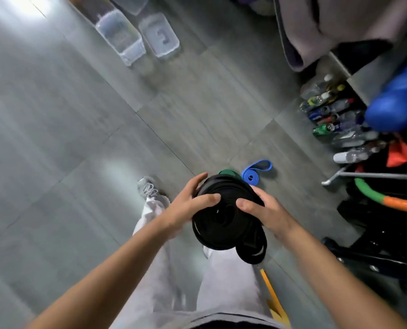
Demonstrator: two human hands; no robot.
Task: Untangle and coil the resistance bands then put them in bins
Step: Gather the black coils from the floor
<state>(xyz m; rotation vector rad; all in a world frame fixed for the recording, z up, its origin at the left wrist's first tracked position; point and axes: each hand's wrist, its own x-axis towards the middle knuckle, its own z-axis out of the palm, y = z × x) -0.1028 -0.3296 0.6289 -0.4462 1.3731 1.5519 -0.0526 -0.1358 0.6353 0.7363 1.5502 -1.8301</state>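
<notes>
Coiling done, by look; left hand and right hand clamp black band coil; next: carry to clear bins at floor's far edge.

floor: grey tiles | light: glare top left (blurred) | right: low shelf, bottles

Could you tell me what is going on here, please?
A person stands on a grey floor holding a mostly coiled black band in both hands. The left hand grips one side and the right hand the other, with fingers curled over the coil. One loop hangs loose below the coil. A blue band and a green band lie on the floor just beyond. The clear bins stand farther off.
</notes>
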